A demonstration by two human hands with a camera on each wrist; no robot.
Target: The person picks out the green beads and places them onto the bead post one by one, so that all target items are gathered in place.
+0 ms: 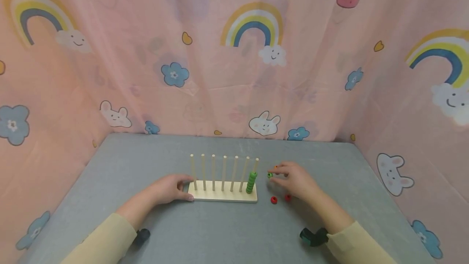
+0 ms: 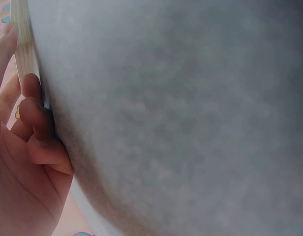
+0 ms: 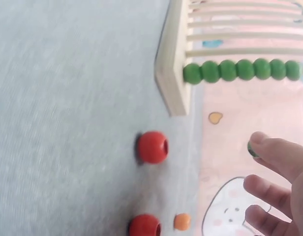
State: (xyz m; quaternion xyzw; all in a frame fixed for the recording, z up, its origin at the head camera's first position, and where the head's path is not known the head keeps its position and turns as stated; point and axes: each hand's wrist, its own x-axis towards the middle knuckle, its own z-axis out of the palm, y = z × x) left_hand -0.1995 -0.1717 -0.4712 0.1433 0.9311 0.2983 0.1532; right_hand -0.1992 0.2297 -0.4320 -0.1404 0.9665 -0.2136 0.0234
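Observation:
A pale wooden base (image 1: pixel 223 196) with several upright pegs stands on the grey table. On its rightmost peg sits a stack of green beads (image 1: pixel 250 183), seen side-on in the right wrist view as a green row (image 3: pixel 245 70). My left hand (image 1: pixel 169 190) grips the base's left end between thumb and fingers; the left wrist view shows the fingers at the board's edge (image 2: pixel 26 56). Right of the rack, my right hand (image 1: pixel 296 179) pinches a loose green bead (image 1: pixel 270 175) between thumb and fingertip, apart from the pegs.
Two red beads, a nearer one (image 1: pixel 274 200) and another (image 1: pixel 288 197), lie on the table below my right hand. An orange bead (image 3: pixel 182 221) lies beyond them. Dark wrist devices (image 1: pixel 314 237) sit by the sleeves. A pink patterned curtain (image 1: pixel 205 105) surrounds the table.

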